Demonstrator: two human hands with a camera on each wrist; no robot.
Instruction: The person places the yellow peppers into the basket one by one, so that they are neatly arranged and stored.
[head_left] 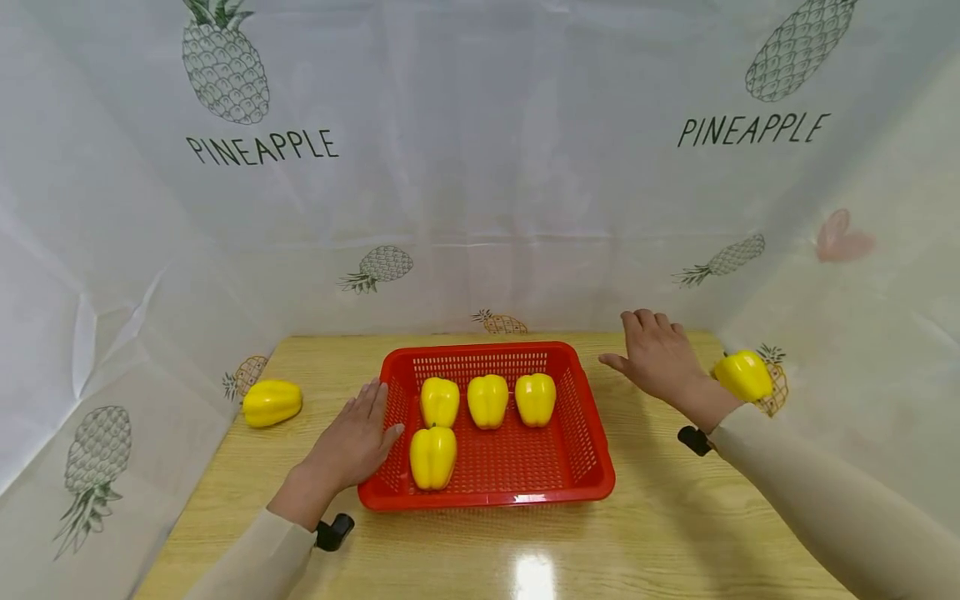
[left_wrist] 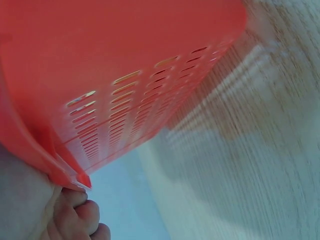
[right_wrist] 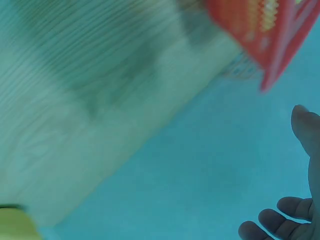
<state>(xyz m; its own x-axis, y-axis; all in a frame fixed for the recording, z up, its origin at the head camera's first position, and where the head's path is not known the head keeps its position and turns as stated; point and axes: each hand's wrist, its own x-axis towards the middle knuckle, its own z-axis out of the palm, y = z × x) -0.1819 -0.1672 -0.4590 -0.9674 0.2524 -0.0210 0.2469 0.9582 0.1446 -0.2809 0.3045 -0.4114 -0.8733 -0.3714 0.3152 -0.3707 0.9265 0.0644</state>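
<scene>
My left hand (head_left: 356, 437) lies along the left side of a red plastic basket (head_left: 480, 500), fingers fairly straight and thumb reaching over the rim. In the left wrist view its fingers (left_wrist: 87, 215) touch the end of the basket's rim. Several yellow bell peppers (head_left: 488, 402) stand inside, mostly in a back row, with one pepper (head_left: 432, 457) at the front left. My right hand (head_left: 656, 354) is raised to the right of the basket, apart from it, with fingers spread and nothing held. Its thumb (right_wrist: 305, 127) points towards the basket in the right wrist view.
One yellow bell pepper (head_left: 272, 403) lies on the wooden table (head_left: 435, 558) at the left. Another bell pepper (head_left: 742, 375) sits at the right edge, beyond my right wrist. White sheeting (head_left: 480, 183) printed with pineapples encloses the back and sides.
</scene>
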